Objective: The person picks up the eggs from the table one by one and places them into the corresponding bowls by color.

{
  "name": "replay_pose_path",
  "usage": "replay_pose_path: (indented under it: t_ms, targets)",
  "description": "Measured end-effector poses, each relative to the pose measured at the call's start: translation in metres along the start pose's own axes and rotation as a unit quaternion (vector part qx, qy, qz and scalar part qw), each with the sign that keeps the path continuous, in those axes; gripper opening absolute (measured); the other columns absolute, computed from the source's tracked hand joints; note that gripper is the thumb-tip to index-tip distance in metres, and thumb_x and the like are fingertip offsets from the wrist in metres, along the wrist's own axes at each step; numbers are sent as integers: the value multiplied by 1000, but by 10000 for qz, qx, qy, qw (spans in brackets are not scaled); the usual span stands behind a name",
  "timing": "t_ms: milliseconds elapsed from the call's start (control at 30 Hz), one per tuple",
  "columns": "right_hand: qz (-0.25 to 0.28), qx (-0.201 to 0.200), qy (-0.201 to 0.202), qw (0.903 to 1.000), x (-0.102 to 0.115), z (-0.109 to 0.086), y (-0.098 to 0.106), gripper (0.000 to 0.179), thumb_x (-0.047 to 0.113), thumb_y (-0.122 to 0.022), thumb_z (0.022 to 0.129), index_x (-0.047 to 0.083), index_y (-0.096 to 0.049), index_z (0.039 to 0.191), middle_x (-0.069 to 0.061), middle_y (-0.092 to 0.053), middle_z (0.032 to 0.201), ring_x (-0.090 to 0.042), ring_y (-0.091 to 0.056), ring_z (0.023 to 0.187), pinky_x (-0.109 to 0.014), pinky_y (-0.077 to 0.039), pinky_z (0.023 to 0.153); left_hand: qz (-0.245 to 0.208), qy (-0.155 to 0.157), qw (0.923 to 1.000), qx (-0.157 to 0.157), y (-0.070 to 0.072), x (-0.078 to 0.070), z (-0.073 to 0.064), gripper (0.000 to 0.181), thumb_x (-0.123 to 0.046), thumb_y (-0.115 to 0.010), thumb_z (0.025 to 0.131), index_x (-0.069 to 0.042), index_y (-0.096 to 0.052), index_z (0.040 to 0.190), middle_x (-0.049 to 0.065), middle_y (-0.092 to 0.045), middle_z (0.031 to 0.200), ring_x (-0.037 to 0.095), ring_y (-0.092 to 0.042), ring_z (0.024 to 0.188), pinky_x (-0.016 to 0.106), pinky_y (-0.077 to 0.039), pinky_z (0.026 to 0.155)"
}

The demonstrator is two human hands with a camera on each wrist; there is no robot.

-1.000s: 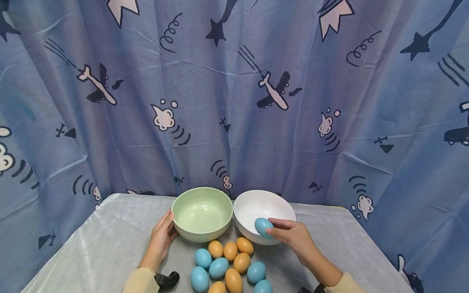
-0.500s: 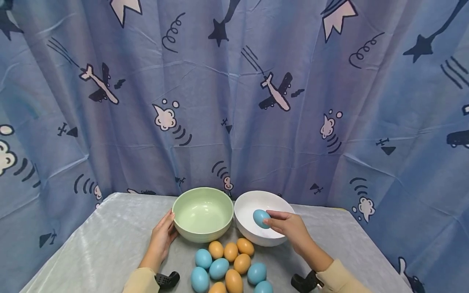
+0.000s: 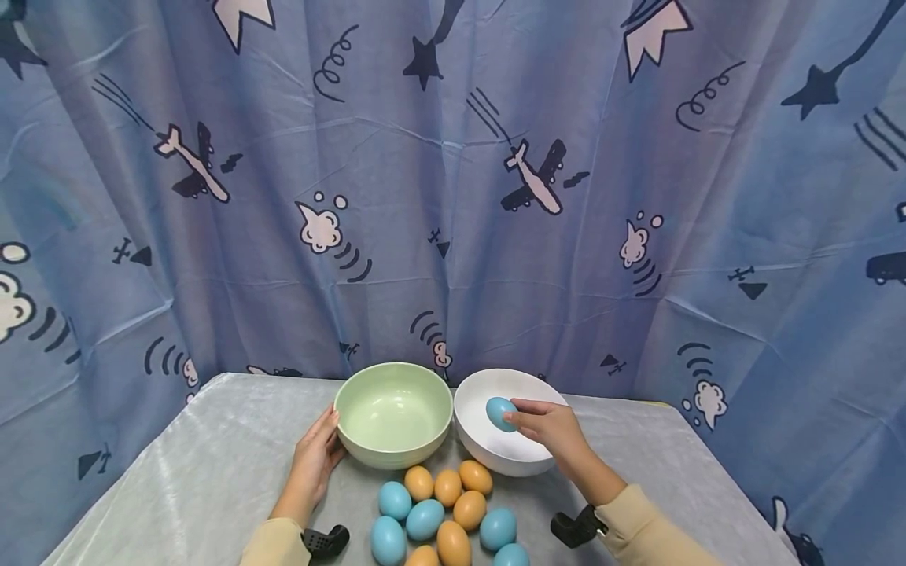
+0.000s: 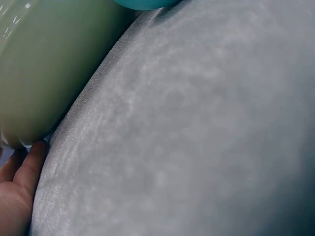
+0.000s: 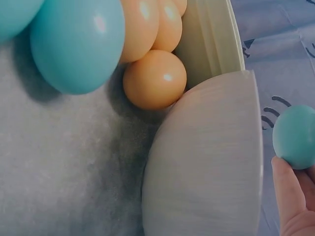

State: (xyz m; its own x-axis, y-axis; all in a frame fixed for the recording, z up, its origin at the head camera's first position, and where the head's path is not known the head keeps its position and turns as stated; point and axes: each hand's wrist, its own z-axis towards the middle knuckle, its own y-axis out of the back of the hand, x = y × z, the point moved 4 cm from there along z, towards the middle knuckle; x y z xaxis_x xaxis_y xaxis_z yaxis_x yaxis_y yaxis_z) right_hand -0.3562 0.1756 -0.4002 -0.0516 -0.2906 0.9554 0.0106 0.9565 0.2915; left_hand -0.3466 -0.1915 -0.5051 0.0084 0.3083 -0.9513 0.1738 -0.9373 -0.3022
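Between thumb and fingers, my right hand (image 3: 555,431) pinches a blue egg (image 3: 501,413) over the white bowl (image 3: 488,454). In the right wrist view this egg (image 5: 296,136) shows beyond the bowl's rim, held by the fingertips. My left hand (image 3: 316,448) rests against the left side of the green bowl (image 3: 396,409), its fingers reaching along the outer wall. The left wrist view has those fingers (image 4: 32,167) touching the bowl low on its side. In front of both bowls lie several orange eggs (image 3: 469,510) and several blue eggs (image 3: 425,520), close together.
Both bowls stand side by side near the back of a table with a grey cloth (image 3: 177,472). A blue patterned curtain (image 3: 453,196) hangs behind the table. Each wrist wears a black device (image 3: 576,528) near the cuff.
My right hand has carried the blue egg up and slightly left, from the white bowl's front rim to over its inside. The left hand stays against the green bowl.
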Motion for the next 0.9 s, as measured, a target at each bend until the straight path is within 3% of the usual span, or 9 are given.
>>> replay_pose_path:
  t_ms: [500,900]
  targets:
    - [231,-164,-285,9992,-9,22,-9,47,17,-80,84,-5,-67,123,-23,-65,129,-29,-68,113,-43,-54,99,-36,-42,10000,-8,0,-2,-2,69,-40,-48,105,-8,-21,159,15,-21,164,34,-23,151,56,-28,120]
    - [-65,-179,-297,9994,-16,36,-16,43,15,-78,86,-6,-67,122,-24,-66,127,-38,-64,119,-43,-54,99,-17,-26,10000,23,-2,-1,-3,70,-41,-48,104,-7,-20,159,15,-20,165,33,-23,151,56,-28,120]
